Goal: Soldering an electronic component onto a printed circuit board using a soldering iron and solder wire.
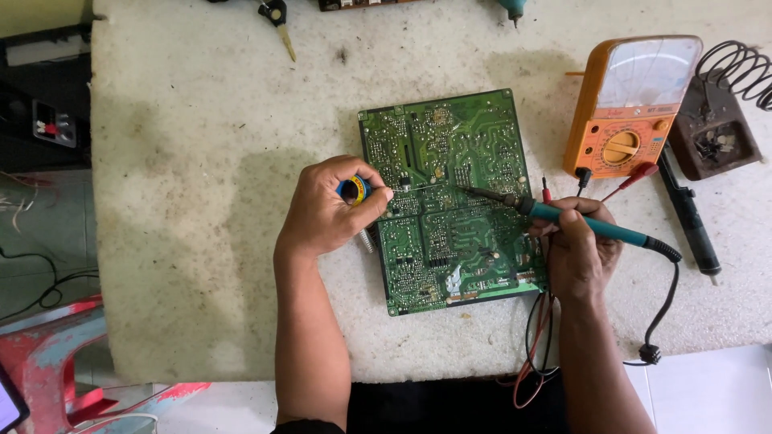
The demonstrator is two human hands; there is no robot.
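White worktable (201, 241) bears a green circuit board (450, 201) at centre; orange multimeter (631, 104) lies at two o'clock of it; right hand (581, 249) at four o'clock grips a teal soldering iron (563, 215), tip on the board; left hand (326, 209) at nine o'clock pinches a solder spool (354, 190)

light: even, soft daylight | shadows: faint beneath arms | focus: sharp | edges: slight wide-angle bending

Green circuit board (449, 201), orange multimeter (631, 104)
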